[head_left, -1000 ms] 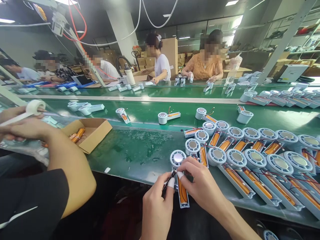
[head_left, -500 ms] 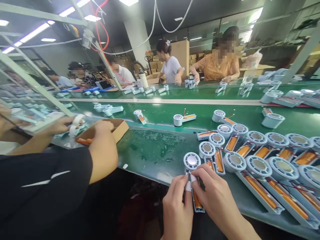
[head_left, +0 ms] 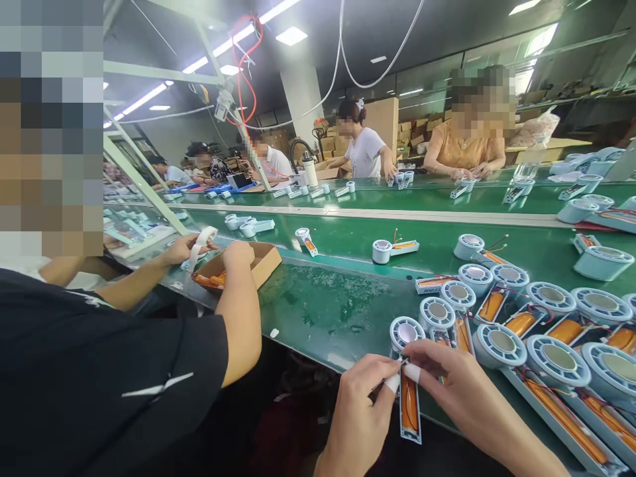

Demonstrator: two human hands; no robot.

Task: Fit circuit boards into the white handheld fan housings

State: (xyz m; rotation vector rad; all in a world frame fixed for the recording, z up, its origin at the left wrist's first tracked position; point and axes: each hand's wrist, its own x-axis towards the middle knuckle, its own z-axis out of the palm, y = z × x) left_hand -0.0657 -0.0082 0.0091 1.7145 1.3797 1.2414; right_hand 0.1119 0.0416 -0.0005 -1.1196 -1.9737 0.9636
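Observation:
A light-blue fan unit (head_left: 406, 332) lies at the near edge of the green work surface, its round head away from me and its open handle, with an orange battery (head_left: 410, 401), towards me. My left hand (head_left: 365, 404) is pinched at the left side of the neck, thumb in a white finger cover. From the right, my right hand (head_left: 442, 371) pinches at the same spot, with a white cover on one digit too. The small part between the fingertips is too hidden to name. Several similar open fan units (head_left: 501, 344) stand close on the right.
Beside me on the left, a person in a black sleeve (head_left: 163, 377) reaches into a cardboard box (head_left: 268, 265) of orange batteries. Fan units (head_left: 381, 251) lie on the green belt (head_left: 342, 232). More people sit across it.
The view has swung left, so things appear further right. My fingers have shifted at the neck, and more of the orange battery shows. The neighbour's hand remains at the box.

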